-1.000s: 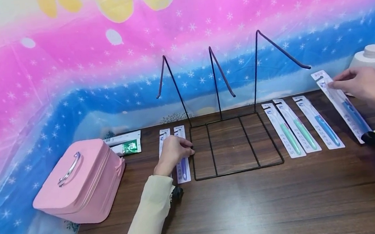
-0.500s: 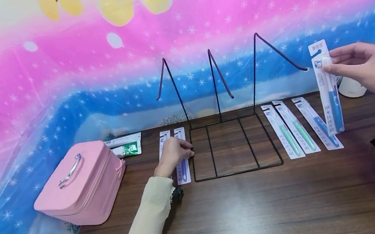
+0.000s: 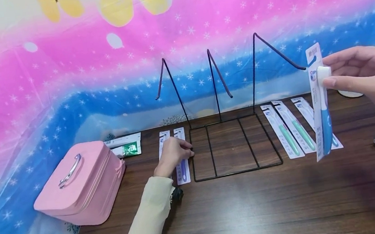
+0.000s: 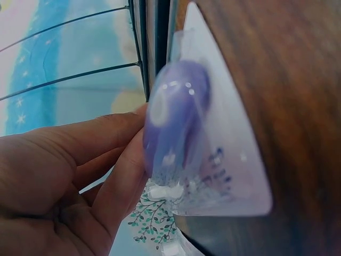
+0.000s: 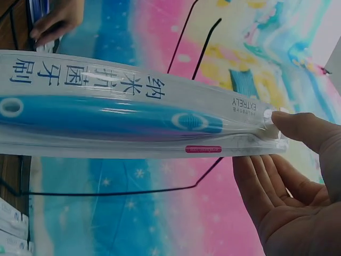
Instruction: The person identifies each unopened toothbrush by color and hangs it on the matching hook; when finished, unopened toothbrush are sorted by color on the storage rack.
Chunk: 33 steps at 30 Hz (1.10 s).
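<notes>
Blue toothbrush [image 3: 326, 130] has neared the rack [image 3: 220, 121], pinched in right grip [image 3: 369, 69]; left grip [image 3: 173, 153] too hidden to tell.

And there it is, right of the wire rack [image 3: 259, 167]: the blue toothbrush pack [image 5: 106, 114] shows 纳米抗菌牙刷 in large blue characters and EXTRELY in small capitals, upside down in the right wrist view, plus a pink strip [image 5: 203, 149] too fine to read! Left of the rack, the purple toothbrush pack [image 4: 178, 117] carries blurred blue characters; farther left, the green-labelled packet's [image 3: 130, 149] white marking is too small to make out.
</notes>
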{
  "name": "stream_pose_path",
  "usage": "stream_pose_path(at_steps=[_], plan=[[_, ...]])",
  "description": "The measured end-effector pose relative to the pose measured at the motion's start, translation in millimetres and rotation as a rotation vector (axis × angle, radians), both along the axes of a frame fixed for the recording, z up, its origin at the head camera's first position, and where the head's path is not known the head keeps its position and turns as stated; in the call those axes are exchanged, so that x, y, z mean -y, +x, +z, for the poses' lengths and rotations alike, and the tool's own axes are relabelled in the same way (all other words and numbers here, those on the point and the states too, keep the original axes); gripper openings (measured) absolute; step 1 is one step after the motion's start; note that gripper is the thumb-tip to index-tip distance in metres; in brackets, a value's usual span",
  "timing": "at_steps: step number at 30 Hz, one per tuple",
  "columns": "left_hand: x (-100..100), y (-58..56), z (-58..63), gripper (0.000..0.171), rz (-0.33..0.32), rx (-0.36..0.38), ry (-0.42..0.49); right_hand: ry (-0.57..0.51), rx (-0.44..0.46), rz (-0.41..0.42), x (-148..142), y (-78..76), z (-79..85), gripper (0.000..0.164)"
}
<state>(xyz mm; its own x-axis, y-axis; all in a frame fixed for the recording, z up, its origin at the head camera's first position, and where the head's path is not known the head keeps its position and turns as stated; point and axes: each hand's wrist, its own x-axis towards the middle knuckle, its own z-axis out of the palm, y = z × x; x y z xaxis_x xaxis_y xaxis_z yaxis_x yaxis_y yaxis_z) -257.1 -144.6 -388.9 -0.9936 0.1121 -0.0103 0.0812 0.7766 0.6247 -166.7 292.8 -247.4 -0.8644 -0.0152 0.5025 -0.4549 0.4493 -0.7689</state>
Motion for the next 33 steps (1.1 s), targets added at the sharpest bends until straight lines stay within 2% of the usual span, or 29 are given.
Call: stream_pose_path(at_steps=[7, 17, 25, 30, 33], plan=[[0.5, -1.3, -0.8, 0.019, 0.009, 0.006, 0.0, 0.023, -0.009, 0.057, 11.5, 9.0, 2.5, 0.048], [0.2, -0.3, -0.6, 0.019, 0.007, 0.018, -0.001, 0.054, 0.042, 0.007, 24.6, 9.1, 3.2, 0.046], [-0.3, -0.2, -0.4, 0.019, 0.005, 0.005, -0.002, 0.109, 0.091, -0.051, 32.3, -3.9, 0.6, 0.045], [-0.4, -0.1, -0.2, 0.019, 0.0, 0.002, -0.002, 0.115, 0.042, -0.066, 37.5, -17.8, -2.9, 0.044], [-0.2, 0.3, 0.0, 0.019, -0.001, 0.008, -0.003, 0.078, 0.003, -0.051, 41.0, -27.5, -4.2, 0.042]])
